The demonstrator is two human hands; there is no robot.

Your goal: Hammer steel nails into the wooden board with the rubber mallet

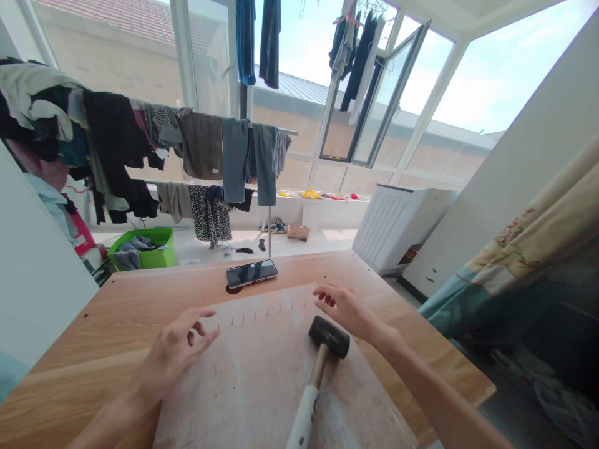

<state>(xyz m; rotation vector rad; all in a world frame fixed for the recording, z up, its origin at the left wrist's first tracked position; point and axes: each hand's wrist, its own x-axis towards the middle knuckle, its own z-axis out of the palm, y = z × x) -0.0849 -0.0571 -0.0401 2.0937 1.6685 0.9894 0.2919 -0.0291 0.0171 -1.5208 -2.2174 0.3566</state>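
A pale wooden board (262, 374) lies on the wood-grain table (397, 299). Several thin nails (255, 313) stand upright in a row across its far part. My left hand (180, 343) hovers by the left end of that row, thumb and fingers apart, holding nothing. Around the row's right end is my right hand (344, 307), its fingers loosely curled and apart with nothing seen in them. A mallet (329, 337) with a black head and a white-gripped handle rests on the board's right half, just below my right hand. Neither hand holds it.
A phone (251, 273) lies beyond the board, beside a dark round hole in the table. Past the table stand a clothes rack (283, 132) hung with laundry, a green tub (161, 249) of clothes and a white ribbed cabinet (388, 224). A curtain (524, 249) hangs at right.
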